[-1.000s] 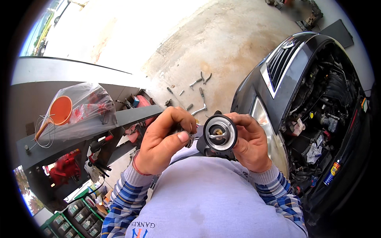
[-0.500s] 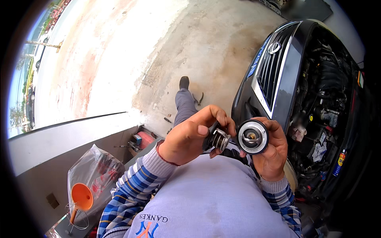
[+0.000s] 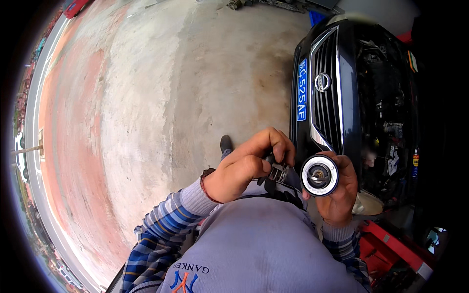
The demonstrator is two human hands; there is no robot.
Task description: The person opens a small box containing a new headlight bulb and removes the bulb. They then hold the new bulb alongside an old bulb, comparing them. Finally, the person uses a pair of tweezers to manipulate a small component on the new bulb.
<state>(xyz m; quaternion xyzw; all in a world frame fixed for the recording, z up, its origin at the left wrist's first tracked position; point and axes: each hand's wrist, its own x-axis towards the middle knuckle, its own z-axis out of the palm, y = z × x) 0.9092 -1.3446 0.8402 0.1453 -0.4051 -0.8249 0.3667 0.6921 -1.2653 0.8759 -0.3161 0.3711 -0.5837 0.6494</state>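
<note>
In front of my chest, my left hand (image 3: 237,171) pinches a small engine thermostat (image 3: 278,172) with a coiled spring and a dark body. Its fingers cover much of that part. Just to the right, my right hand (image 3: 339,193) grips a second, round thermostat (image 3: 320,175) by its edge. This one faces up, showing a pale metal flange, a black rubber rim and a brass-coloured centre. A narrow gap separates the two parts.
A dark car (image 3: 347,93) stands to the right with its engine bay (image 3: 383,97) uncovered. A blue and yellow spray can (image 3: 415,163) sits at the bay's edge. Lower right is a red metal frame (image 3: 391,244). My shoe (image 3: 225,143) shows on the concrete floor (image 3: 210,88).
The view has swung: the orange funnel, plastic bag and low wall have left it, and the red frame has appeared. Both hands keep their parts; the right-hand thermostat has moved slightly right and tilted.
</note>
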